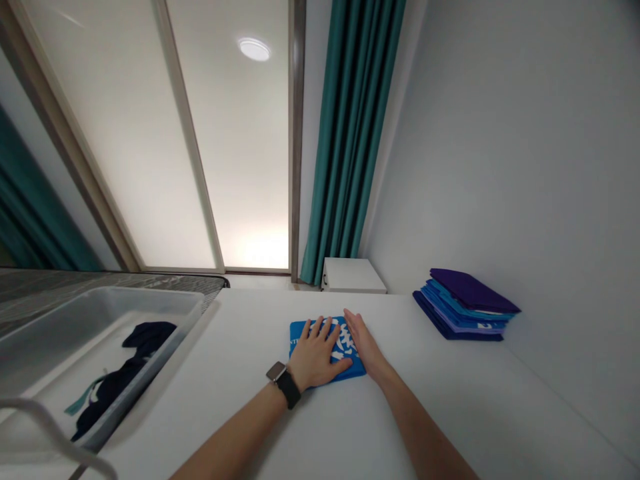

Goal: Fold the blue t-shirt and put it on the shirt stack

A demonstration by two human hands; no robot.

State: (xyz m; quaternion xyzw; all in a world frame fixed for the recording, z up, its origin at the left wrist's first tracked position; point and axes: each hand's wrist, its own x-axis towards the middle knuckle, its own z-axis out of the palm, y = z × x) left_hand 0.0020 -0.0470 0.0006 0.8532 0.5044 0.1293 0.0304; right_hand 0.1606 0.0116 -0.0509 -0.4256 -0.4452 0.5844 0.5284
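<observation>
A folded blue cloth bundle (346, 348) with white print, perhaps a T-shirt, lies on the white table (350, 433) in front of me. My left hand (316, 353) rests flat on top of it, fingers spread, and covers much of the print. Along the bundle's right edge is my right hand (364, 341), set on its side with the fingers straight and held together, gripping nothing. A dark watch sits on my left wrist.
To the right, a stack of folded purple and blue cloths (463, 307) stands by the wall. On the left is a translucent plastic bin (193, 307) with dark navy clothing (125, 373) inside. A grey curved handle or cable (55, 433) crosses the lower left. Behind the table is a white cabinet (353, 275).
</observation>
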